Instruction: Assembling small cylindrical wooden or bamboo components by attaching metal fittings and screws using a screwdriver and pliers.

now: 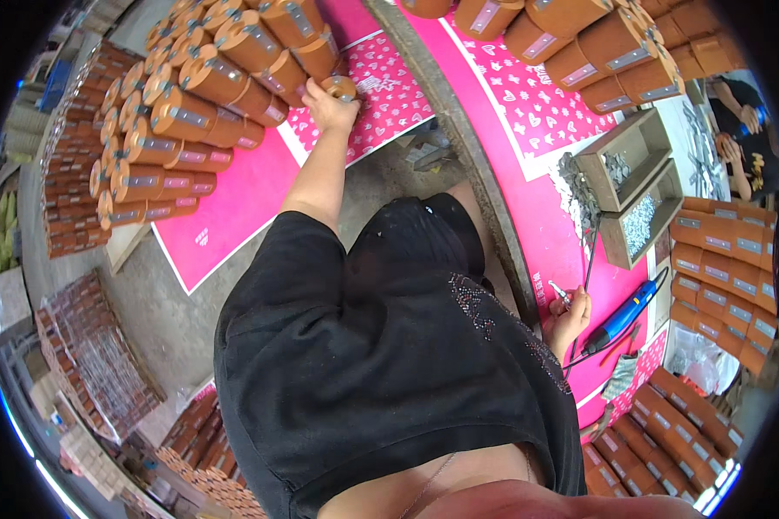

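My left hand [331, 107] reaches to the far pink-covered surface [212, 233]. Its fingers are closed around the end of a brown cylinder [344, 87], beside a tall stack of similar orange-brown cylinders [190, 112] with small metal plates. Near the edge of the right-hand table, my right hand [568, 317] is closed, with a small silvery metal piece [560, 292] showing at its fingertips; its exact kind is too small to make out. A thin dark rod or cable [590, 259] runs past that hand. Close by lies a blue power screwdriver [625, 315].
Two wooden boxes [610, 223] hold small metal parts, with loose grey pieces [577, 195] beside them. More cylinders are stacked at the back [580, 43] and right [723, 268]. Another person's hand [747, 117] shows at the far right. A dark table edge [472, 151] runs beside my legs.
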Available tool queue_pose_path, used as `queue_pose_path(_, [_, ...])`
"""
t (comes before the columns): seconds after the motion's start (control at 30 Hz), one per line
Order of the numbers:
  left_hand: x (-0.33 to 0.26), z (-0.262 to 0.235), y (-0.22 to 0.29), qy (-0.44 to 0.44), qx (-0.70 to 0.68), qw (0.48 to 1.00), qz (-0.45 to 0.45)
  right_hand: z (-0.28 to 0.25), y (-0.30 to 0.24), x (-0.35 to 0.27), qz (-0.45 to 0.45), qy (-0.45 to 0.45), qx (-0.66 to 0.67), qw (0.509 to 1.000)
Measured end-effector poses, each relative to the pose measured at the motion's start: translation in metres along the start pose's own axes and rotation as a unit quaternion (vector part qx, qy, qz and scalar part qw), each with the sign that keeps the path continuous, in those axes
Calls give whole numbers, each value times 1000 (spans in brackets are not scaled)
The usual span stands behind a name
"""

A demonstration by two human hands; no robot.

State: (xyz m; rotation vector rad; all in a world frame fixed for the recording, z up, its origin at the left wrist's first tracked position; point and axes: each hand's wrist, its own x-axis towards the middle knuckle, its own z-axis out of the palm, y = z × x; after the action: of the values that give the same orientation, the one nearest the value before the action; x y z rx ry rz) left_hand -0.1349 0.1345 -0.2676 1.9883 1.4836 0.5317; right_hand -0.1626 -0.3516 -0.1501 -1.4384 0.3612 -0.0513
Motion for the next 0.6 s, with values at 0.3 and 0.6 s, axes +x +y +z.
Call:
queue_pose_path(0.3, [10, 28, 10, 32, -10, 999, -34, 6, 1, 1, 7, 15, -54, 998])
queue_pose_path(0.6, [6, 7, 19, 85, -29, 990, 110, 13, -6, 1, 29, 14, -74, 997])
